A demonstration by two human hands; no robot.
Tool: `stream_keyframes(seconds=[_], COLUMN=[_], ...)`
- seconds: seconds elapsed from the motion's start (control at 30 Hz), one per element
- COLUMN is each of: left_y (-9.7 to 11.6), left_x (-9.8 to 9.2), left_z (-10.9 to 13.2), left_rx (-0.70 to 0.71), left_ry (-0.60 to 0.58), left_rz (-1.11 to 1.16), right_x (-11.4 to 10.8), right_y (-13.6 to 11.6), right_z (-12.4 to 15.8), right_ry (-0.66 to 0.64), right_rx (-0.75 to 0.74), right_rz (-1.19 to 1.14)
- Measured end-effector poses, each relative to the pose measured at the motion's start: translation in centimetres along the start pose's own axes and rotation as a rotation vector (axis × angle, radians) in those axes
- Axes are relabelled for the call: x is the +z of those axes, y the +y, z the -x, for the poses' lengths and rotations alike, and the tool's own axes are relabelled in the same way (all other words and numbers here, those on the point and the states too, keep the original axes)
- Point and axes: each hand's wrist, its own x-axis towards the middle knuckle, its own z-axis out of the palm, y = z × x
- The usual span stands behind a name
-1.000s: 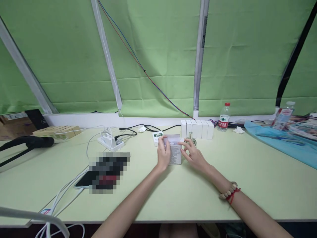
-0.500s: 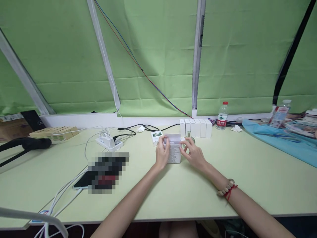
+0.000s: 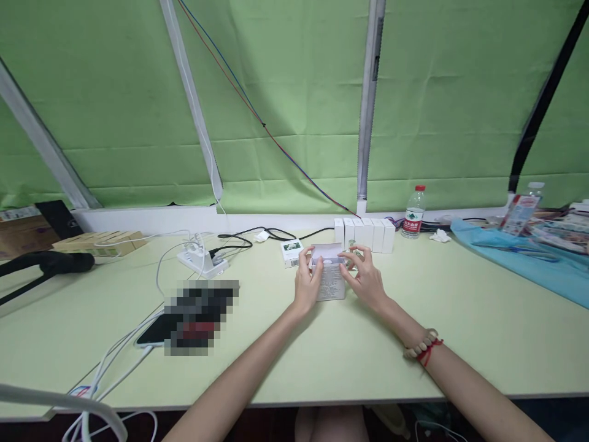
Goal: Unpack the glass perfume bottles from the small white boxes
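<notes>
A small white carton [image 3: 330, 281] with printed text stands on the pale green table [image 3: 294, 344], its top flap open. My left hand [image 3: 307, 283] grips its left side, thumb near the open top. My right hand [image 3: 365, 277] holds its right side, with fingers curled over the top edge. A beaded bracelet and red string sit on my right wrist. Behind the carton is a row of several white boxes [image 3: 365, 234], and a small metal object beside my right hand is mostly hidden. A white box with a green picture [image 3: 292, 251] lies just behind my left hand.
A white power strip [image 3: 203, 262] with cables sits at centre left, near a phone [image 3: 156, 330] with a blurred patch over it. A water bottle [image 3: 415, 213] stands at the back. Blue cloth [image 3: 529, 261] covers the right end. Cardboard boxes [image 3: 99, 243] lie far left.
The carton has shifted slightly right and now stands more upright with its top flap open. My right fingers have come up over its top edge.
</notes>
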Motion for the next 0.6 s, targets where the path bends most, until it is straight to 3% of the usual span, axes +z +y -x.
stream_keyframes(seconds=[0.23,0.4,0.6], left_y=[-0.1,-0.7,-0.9], left_x=[0.0,-0.1,-0.2], left_z=[-0.1,-0.3,-0.4], left_rx=[0.016,0.069,0.140], left_ry=[-0.008,0.054,0.012], left_rz=[0.010,-0.167,-0.285], right_x=[-0.1,0.1,0.2], right_y=[0.1,-0.1,-0.1], right_z=[0.0,0.1,0.1], right_ry=[-0.023,-0.006,0.002], right_rx=[0.020,0.016,0.003], right_rz=[-0.012,-0.081,-0.120])
